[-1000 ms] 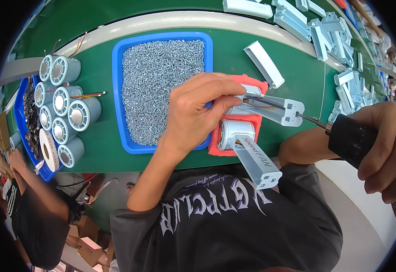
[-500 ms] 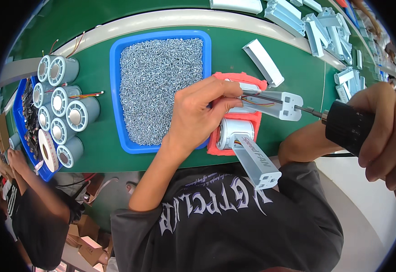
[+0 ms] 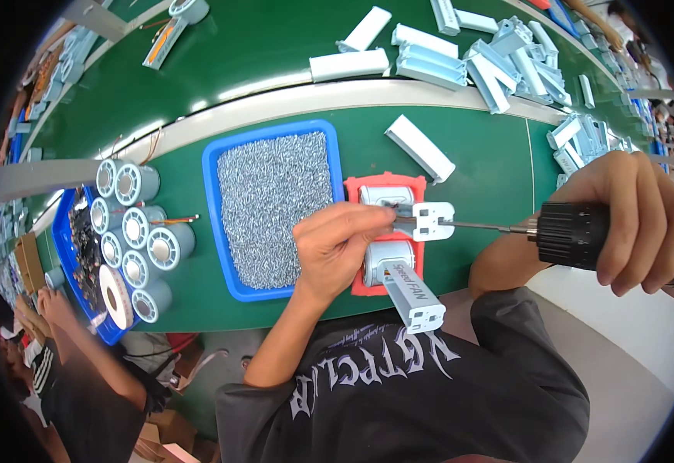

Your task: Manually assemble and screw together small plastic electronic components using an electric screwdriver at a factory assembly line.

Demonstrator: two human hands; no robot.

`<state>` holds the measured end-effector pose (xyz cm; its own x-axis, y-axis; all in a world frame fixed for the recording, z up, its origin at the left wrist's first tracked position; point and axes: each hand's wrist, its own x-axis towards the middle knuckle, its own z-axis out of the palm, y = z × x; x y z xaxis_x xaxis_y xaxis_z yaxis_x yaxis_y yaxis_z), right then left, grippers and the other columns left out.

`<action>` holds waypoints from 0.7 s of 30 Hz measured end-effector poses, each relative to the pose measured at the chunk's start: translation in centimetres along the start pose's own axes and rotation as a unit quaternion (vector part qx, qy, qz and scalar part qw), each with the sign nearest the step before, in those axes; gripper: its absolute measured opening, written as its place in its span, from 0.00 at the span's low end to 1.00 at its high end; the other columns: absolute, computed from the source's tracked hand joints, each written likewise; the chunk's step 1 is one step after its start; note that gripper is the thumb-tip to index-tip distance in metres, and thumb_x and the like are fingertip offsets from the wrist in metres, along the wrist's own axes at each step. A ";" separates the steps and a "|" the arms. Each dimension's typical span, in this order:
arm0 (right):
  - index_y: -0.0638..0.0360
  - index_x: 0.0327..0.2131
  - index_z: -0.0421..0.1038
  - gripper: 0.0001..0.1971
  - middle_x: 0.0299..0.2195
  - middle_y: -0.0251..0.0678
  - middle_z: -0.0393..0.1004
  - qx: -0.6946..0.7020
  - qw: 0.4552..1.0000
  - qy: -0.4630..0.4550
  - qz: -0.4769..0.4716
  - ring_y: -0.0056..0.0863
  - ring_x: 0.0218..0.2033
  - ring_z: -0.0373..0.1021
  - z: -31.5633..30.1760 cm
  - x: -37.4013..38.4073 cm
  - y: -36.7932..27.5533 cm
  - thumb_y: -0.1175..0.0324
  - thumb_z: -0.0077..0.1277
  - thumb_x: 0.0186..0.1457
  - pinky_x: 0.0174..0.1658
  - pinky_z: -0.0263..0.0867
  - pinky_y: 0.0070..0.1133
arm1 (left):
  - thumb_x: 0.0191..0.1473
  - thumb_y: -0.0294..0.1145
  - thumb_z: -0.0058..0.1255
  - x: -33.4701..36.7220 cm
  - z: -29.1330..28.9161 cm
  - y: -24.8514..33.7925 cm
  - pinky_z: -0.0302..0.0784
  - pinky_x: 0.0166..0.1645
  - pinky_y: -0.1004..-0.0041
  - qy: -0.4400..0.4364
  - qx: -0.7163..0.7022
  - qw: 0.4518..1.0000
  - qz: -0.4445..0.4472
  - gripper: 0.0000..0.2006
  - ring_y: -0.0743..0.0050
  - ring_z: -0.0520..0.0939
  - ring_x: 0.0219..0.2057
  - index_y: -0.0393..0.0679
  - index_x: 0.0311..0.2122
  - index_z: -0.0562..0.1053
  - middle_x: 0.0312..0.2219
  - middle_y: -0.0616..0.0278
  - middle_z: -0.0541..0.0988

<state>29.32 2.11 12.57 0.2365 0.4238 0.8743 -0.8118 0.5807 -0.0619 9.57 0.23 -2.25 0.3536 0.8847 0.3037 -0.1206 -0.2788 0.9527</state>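
My right hand (image 3: pixel 634 220) grips a black electric screwdriver (image 3: pixel 572 234) held level. Its long bit (image 3: pixel 483 227) points left and passes through the end plate of a pale blue plastic bracket (image 3: pixel 432 222). At the bracket's other end, thumb and forefinger of my left hand (image 3: pixel 337 251) are pinched together; what is between them is hidden. The bracket sits at the far motor (image 3: pixel 383 194) in a red two-place holder (image 3: pixel 418 184). Closer to me, a second round motor (image 3: pixel 389 253) lies in the holder with its bracket (image 3: pixel 410 295) sticking out toward my shirt.
Left of the holder stands a blue tray (image 3: pixel 212 208) full of small screws (image 3: pixel 271 208). Several motors (image 3: pixel 163 247) with wires stand farther left. One loose bracket (image 3: pixel 420 148) lies beyond the holder; more brackets (image 3: pixel 429 65) are heaped behind the rail. At left, another person's arm (image 3: pixel 94 347) shows.
The view has shifted, showing more of the far bench. The far bracket has turned more end-on to me, and the screwdriver is more level, its bit reaching through the plate.
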 end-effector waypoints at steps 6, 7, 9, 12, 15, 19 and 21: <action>0.54 0.46 0.63 0.12 0.22 0.38 0.74 -0.100 0.981 -0.062 0.152 0.25 0.13 0.68 0.1 0.3 -2.1 0.71 0.48 0.58 0.22 0.74 0.23 | 0.38 0.18 0.57 1.2 -0.3 0.9 0.73 0.31 0.77 -0.023 0.085 0.992 0.088 0.07 0.72 0.79 0.25 0.42 0.27 0.80 0.24 0.65 0.81; 0.51 0.48 0.61 0.14 0.22 0.38 0.73 -0.099 0.982 -0.061 0.149 0.25 0.13 0.68 0.1 0.2 -2.1 0.70 0.46 0.59 0.21 0.73 0.25 | 0.39 0.19 0.58 1.7 -0.4 1.2 0.73 0.32 0.76 -0.025 0.103 0.987 0.122 0.07 0.72 0.80 0.25 0.42 0.27 0.80 0.24 0.66 0.81; 0.49 0.51 0.58 0.15 0.22 0.39 0.73 -0.101 0.983 -0.065 0.142 0.26 0.13 0.68 0.1 0.2 -2.1 0.68 0.44 0.61 0.20 0.73 0.26 | 0.39 0.23 0.59 3.7 -1.1 1.5 0.74 0.37 0.73 -0.005 0.157 0.962 0.223 0.02 0.72 0.80 0.28 0.43 0.22 0.79 0.21 0.68 0.80; 0.52 0.42 0.63 0.10 0.18 0.39 0.73 -0.074 0.989 -0.050 0.121 0.29 0.10 0.68 0.5 0.3 -1.4 0.66 0.50 0.57 0.16 0.72 0.26 | 0.39 0.31 0.62 12.1 -3.5 0.6 0.70 0.52 0.70 -0.024 0.232 0.960 0.155 0.22 0.62 0.77 0.45 0.41 0.43 0.74 0.41 0.58 0.79; 0.52 0.41 0.63 0.11 0.17 0.39 0.72 -0.049 0.989 -0.056 0.126 0.30 0.09 0.67 1.3 0.5 -1.0 0.65 0.50 0.57 0.15 0.72 0.27 | 0.26 0.54 0.69 18.9 -3.7 -5.6 0.57 0.58 0.42 -0.128 0.443 0.884 0.076 0.51 0.50 0.65 0.57 0.56 0.60 0.61 0.59 0.54 0.62; 0.48 0.47 0.58 0.15 0.16 0.40 0.71 -0.088 0.979 -0.076 0.169 0.30 0.09 0.67 0.8 0.7 -2.2 0.62 0.47 0.59 0.15 0.72 0.27 | 0.22 0.59 0.69 22.5 0.7 -10.5 0.55 0.54 0.33 -0.272 0.521 0.808 0.050 0.53 0.50 0.64 0.56 0.67 0.61 0.60 0.57 0.55 0.63; 0.48 0.46 0.59 0.13 0.16 0.40 0.71 -0.085 0.980 -0.066 0.167 0.31 0.09 0.67 0.6 1.1 -2.7 0.62 0.45 0.60 0.15 0.72 0.28 | 0.24 0.58 0.69 23.6 2.6 -11.1 0.56 0.53 0.35 -0.291 0.470 0.829 0.088 0.51 0.51 0.66 0.54 0.68 0.60 0.61 0.55 0.55 0.65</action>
<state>31.41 0.55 13.96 -0.1082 0.5222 0.8460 -0.7291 0.5368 -0.4246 21.67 23.26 -5.65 0.8280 0.5456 0.1295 0.4613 -0.7939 0.3961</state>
